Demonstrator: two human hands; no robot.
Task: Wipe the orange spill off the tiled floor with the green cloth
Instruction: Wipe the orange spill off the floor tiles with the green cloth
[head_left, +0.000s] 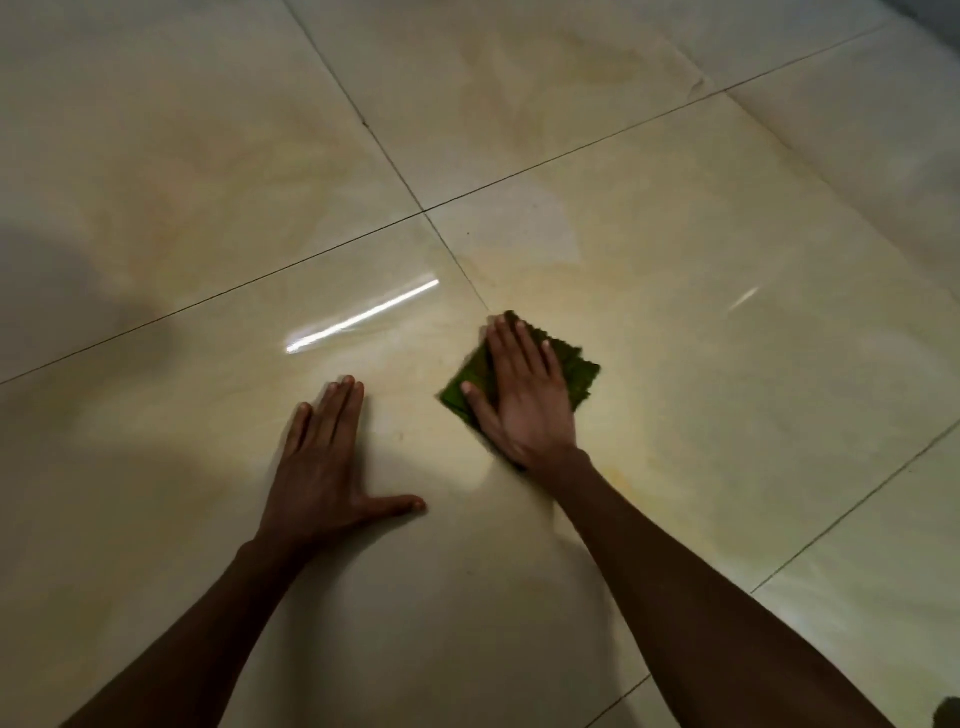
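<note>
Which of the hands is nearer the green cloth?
Right. The right hand lies flat on the green cloth, pressing it to the floor; the left hand rests on bare tile beside it, apart.

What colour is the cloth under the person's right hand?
Green: the cloth shows beneath the flat right hand in the head view.

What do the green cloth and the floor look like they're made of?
The green cloth, pressed flat under the right hand, looks like soft woven or microfibre fabric: matte, folded, with a wavy edge. Motion blur leaves the weave unclear. The tiled floor looks like polished ceramic or porcelain tile, possibly marble-look: cream with yellowish veining, dark grout lines, and a glossy finish that mirrors a bright light streak.
</note>
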